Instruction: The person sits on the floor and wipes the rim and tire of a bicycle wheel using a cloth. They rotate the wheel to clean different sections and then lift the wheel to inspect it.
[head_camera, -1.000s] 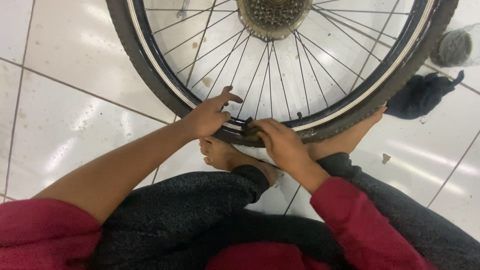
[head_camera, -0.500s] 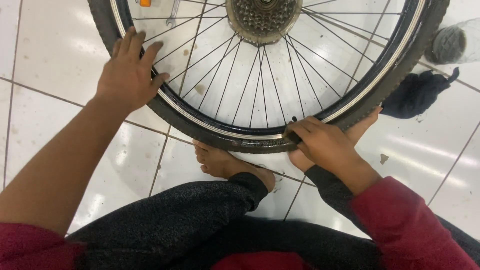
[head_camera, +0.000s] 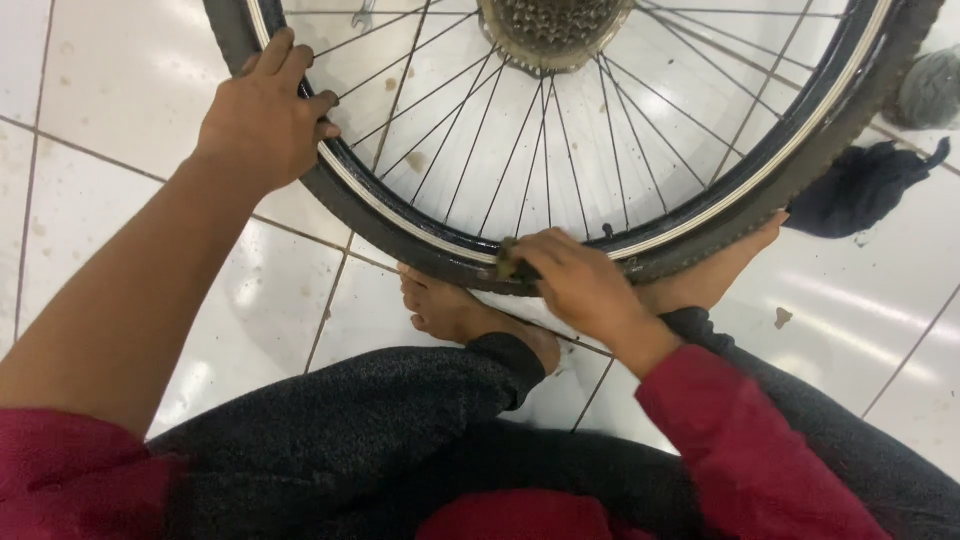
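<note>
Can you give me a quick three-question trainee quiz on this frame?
1. True or false: the left hand grips the tyre of the bicycle wheel.
2. Multiple choice: where does the right hand rest? A) on the gear cluster B) on the bottom of the rim and tyre C) on the dark cloth
3. Fill in: the wheel stands on a white ____ floor, its lower edge close by the bare feet.

Key: 1 true; 2 B; 3 tiled.
</note>
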